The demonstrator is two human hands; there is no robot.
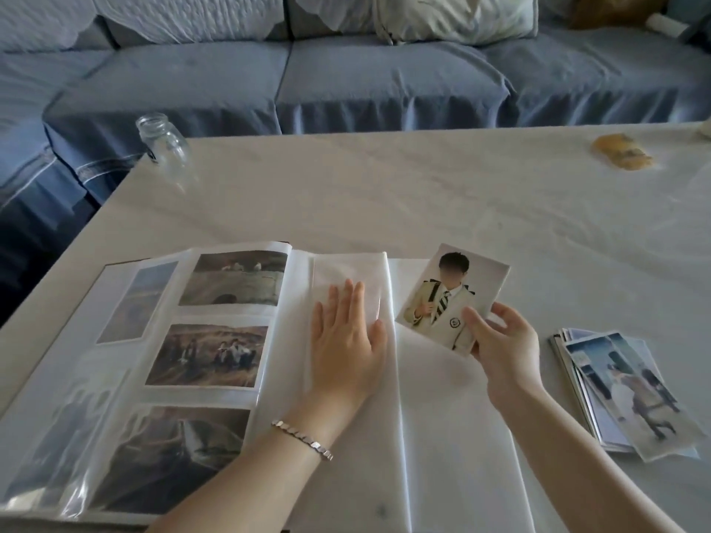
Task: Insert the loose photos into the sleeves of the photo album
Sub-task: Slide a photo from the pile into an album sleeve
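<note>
1. Fingers [475, 321] of the right hand [504, 340] pinch the lower corner of a glossy portrait photo print [454, 298], tilted just above the white open photo album [215, 315]. The left hand [346, 340] lies flat, fingers straight, pressing the empty clear sleeve page [346, 271].
2. The print looks light, bendable and smudge-prone; its edges seem the safest hold.
3. A fanned stack of loose photos [615, 390] lies nearby on the cloth-covered counter [461, 186]. A clear glass jar [165, 144] stands well apart, obstructing nothing.

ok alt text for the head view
A person's right grip pinches a white-bordered portrait photo over the blank right side of an open white photo album, while the left grip rests flat on it. A stack of loose photos lies on the white table.
</note>
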